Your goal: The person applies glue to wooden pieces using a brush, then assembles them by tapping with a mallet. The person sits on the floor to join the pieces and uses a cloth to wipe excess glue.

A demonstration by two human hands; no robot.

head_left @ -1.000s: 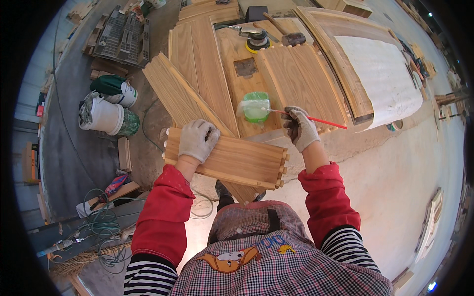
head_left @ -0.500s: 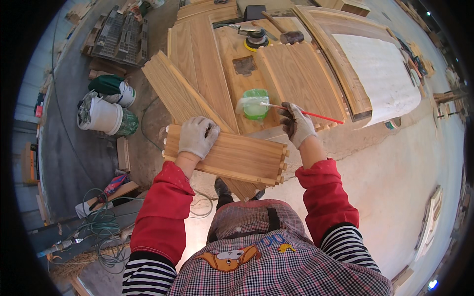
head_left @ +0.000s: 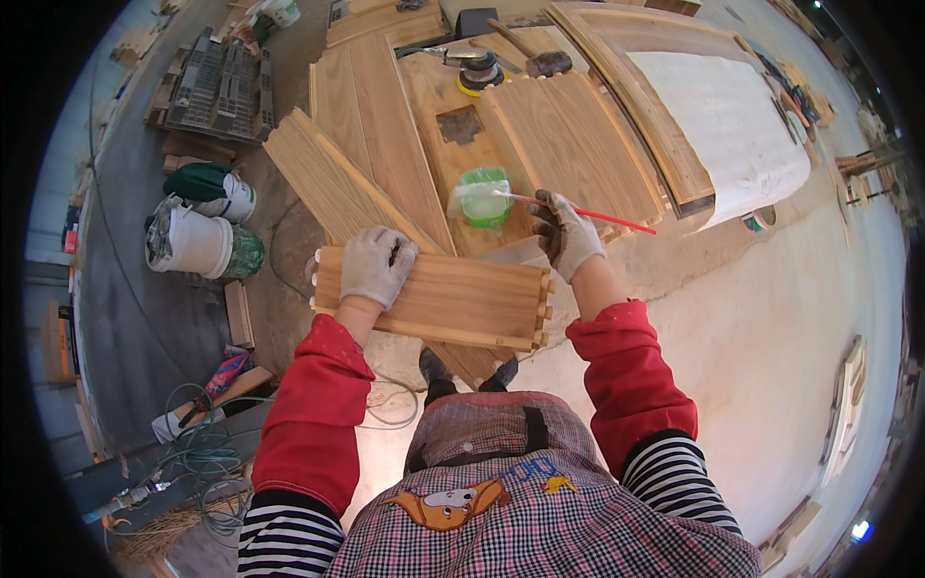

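My left hand [head_left: 378,268], in a pale work glove, is closed on the upper edge of a wooden board [head_left: 462,301]. Finger-like joints stick out along the board's right end, and its left end shows white dabs. My right hand [head_left: 568,236], in a glove with dark stained fingers, holds a brush [head_left: 607,220] by its thin red handle. The brush's white tip reaches into a green tub [head_left: 485,199] with whitish stuff in it and clear plastic about it. Beneath the held board a longer plank [head_left: 332,173] lies at a slant.
On the workbench stand a jointed panel [head_left: 568,144], a sander [head_left: 479,73] and a mallet [head_left: 547,64]. Farther right, a white sheet [head_left: 718,125] covers a framed panel. To the left are buckets [head_left: 198,241], a plastic pallet [head_left: 214,91] and a coiled hose [head_left: 198,453] on the floor.
The whole view has shifted a little, so the bench things sit slightly farther left. Both hands keep their holds, and the brush tip stays at the green tub.
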